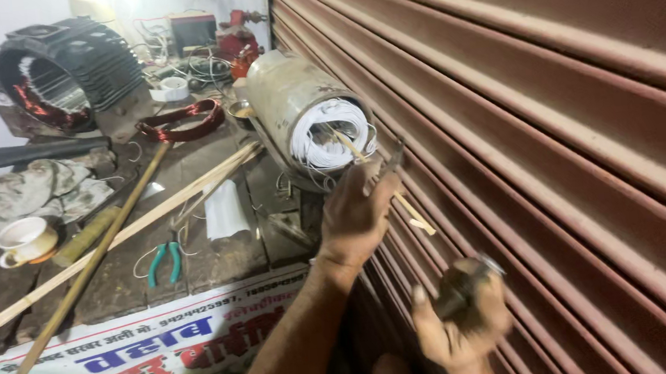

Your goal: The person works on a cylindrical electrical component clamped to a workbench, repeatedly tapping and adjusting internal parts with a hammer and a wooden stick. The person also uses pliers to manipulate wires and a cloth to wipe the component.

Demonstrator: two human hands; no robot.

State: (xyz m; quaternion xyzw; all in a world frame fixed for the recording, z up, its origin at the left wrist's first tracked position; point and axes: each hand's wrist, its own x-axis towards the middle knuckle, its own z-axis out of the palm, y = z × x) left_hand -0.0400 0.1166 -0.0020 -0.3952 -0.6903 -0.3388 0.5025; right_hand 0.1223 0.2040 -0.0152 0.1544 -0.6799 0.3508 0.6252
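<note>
Head view: stator point(304, 112) lying on bench point(217, 265) by shutter point(547, 107). L hand point(356, 209) clamped on thin stick point(400, 196) at stator's open end. R hand point(462, 318), blurred, below stator, gripping mallet point(463, 285). Pliers point(164, 261), cup point(25, 241) left of stator.

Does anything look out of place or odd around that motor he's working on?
The motor lies tipped at the bench edge, white sleeving bulging out, thin sticks jutting from it by the left hand.
</note>
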